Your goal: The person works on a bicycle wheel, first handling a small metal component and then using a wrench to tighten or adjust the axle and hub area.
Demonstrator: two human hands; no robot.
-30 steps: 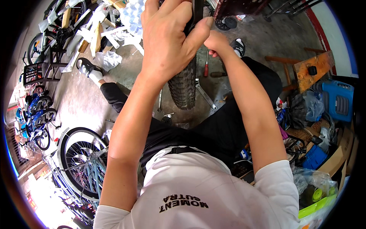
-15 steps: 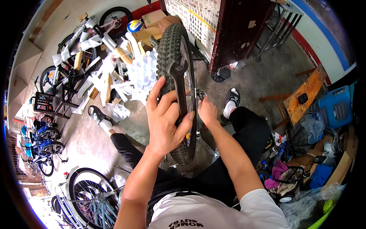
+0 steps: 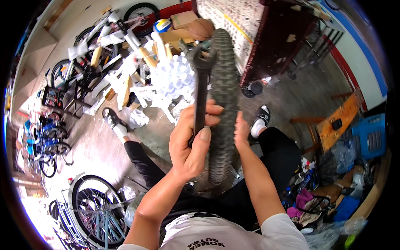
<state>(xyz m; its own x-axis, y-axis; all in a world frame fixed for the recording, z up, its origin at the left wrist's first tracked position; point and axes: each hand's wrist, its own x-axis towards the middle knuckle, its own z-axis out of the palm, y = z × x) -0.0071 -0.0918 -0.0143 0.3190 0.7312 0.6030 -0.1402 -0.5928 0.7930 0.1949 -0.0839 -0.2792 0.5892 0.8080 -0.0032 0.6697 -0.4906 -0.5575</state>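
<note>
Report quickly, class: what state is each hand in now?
Left hand: closed, holding a dark wrench.
Right hand: blurred beside the tyre; open or closed cannot be told.

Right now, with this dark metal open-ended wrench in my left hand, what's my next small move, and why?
Probably ease your left hand slightly leftward for clearance: it grips the dark metal open-ended wrench, whose head overlaps the black knobby tyre in this view; your right hand is on the tyre's other side.

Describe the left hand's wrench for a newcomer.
Find the big knobby tire near the picture's centre. Just left of it, the left hand grips a long wrench. Its smooth dark shank and forked, open head set it apart from the treaded tire.
</note>
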